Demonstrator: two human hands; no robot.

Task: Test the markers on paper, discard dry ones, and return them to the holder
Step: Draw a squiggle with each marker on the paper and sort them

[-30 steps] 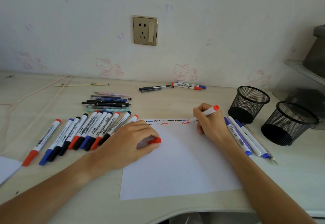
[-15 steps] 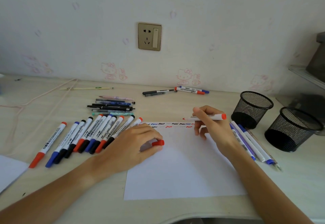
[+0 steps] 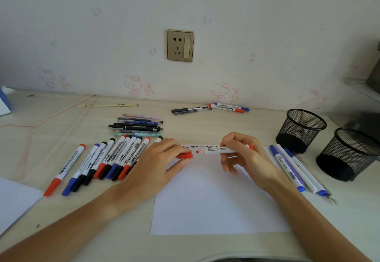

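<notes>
My right hand (image 3: 244, 155) grips a red whiteboard marker (image 3: 216, 150) level above the top of the white paper (image 3: 216, 204), bare tip pointing left. My left hand (image 3: 156, 165) pinches its red cap (image 3: 185, 155) just left of that tip, a small gap between them. Short red, blue and black squiggles (image 3: 193, 146) run along the paper's top edge. A row of capped whiteboard markers (image 3: 111, 159) lies left of my left hand. Two black mesh holders (image 3: 300, 130) (image 3: 349, 155) stand at the right.
Thin pens (image 3: 296, 169) lie between the paper and the holders. A pile of pens (image 3: 136, 127) sits behind the marker row. More pens and markers (image 3: 211, 108) lie by the wall. Another sheet (image 3: 14, 200) lies at the left edge, a cord (image 3: 41, 122) at the back left.
My right hand lifted the marker off the paper and turned it level, tip to the left. My left hand brought the red cap up close to the tip.
</notes>
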